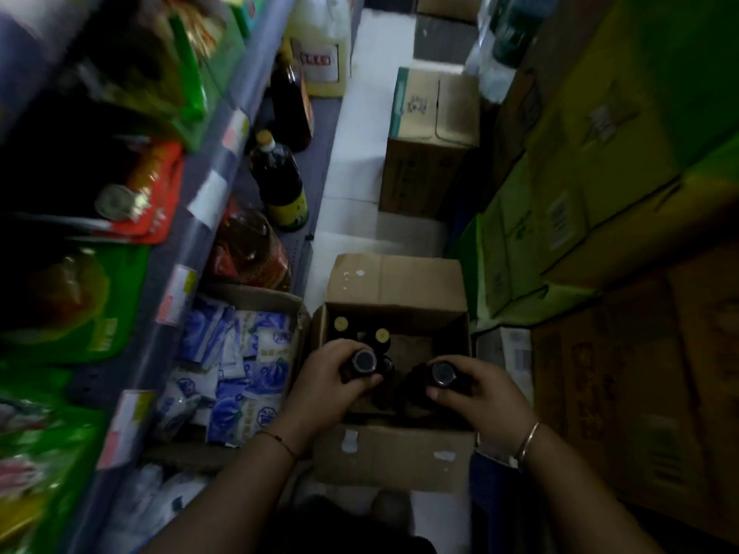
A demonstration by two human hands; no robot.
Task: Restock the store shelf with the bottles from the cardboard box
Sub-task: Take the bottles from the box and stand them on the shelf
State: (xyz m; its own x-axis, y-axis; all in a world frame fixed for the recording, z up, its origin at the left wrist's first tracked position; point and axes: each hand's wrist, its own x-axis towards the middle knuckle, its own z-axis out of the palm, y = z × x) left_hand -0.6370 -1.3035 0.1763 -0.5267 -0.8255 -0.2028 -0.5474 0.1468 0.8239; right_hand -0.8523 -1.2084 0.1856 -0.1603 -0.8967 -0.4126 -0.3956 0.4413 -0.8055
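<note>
2 hands (332, 373), 2 bottles (363, 363)

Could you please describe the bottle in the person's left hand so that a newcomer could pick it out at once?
Find the open cardboard box on the floor beside the shelf. Two hands reach into it; the left hand grips a dark bottle at the box's left side. Its cap is dark, unlike the yellow caps behind it, and it is nearer the shelf than the right hand's bottle.

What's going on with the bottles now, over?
Left hand and right hand each grip a dark bottle. Both over the open cardboard box. More bottles inside. Nothing blocking.
</note>
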